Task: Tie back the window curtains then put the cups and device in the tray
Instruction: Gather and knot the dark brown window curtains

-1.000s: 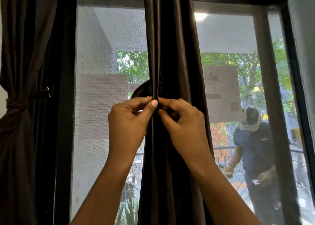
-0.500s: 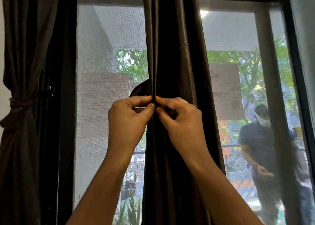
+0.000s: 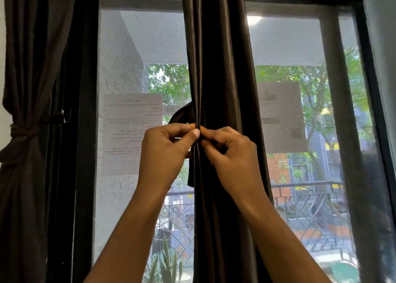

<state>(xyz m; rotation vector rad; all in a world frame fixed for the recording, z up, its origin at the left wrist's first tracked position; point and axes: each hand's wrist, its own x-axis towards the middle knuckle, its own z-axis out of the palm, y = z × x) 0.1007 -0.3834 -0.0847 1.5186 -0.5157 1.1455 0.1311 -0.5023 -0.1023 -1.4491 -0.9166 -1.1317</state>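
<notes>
A dark brown curtain hangs gathered in the middle of the window. A dark tie-back band loops out from behind its left side, and one end hangs below my left hand. My left hand and my right hand meet at the curtain's front, fingertips pinched together on the band's ends. A second dark curtain at the far left is bound by a knotted tie. No cups, device or tray are in view.
The black window frame surrounds two screened panes with papers stuck on them. Outside are a railing, trees and buildings. A dark blurred shape shows at the lower right edge of the glass.
Both hands stayed pinched at the curtain's front, shifting only slightly. The person outside moved right and is now only a dark blur at the pane's right edge. The view tilted a little.
</notes>
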